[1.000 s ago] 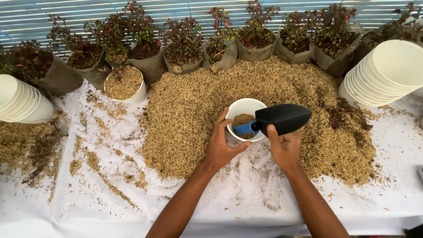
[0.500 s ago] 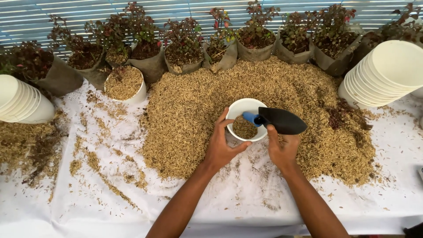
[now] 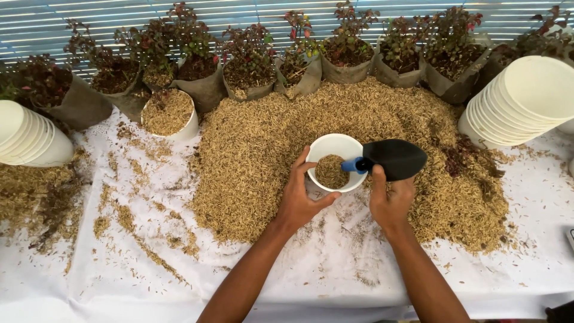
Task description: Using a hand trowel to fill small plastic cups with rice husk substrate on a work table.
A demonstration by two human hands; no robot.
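My left hand (image 3: 299, 200) grips the near-left rim of a white pot (image 3: 326, 148) that stands at the front of a big heap of tan husk (image 3: 359, 119). A little husk lies in the bottom of the pot. My right hand (image 3: 390, 200) holds a small trowel (image 3: 394, 159) with a black scoop and a blue neck. The scoop lies roughly level just right of the pot, its neck over the pot's right rim.
Stacks of white pots lie on their sides at the left (image 3: 27, 137) and right (image 3: 526, 101). A husk-filled white pot (image 3: 167, 116) stands at the back left. Red-leaved plants in grey grow bags (image 3: 347, 60) line the back. Loose husk litters the white sheet (image 3: 179, 281).
The trowel has swung from pointing into the pot to lying level at its right. More husk now lies in the pot. My left hand stayed on the rim.
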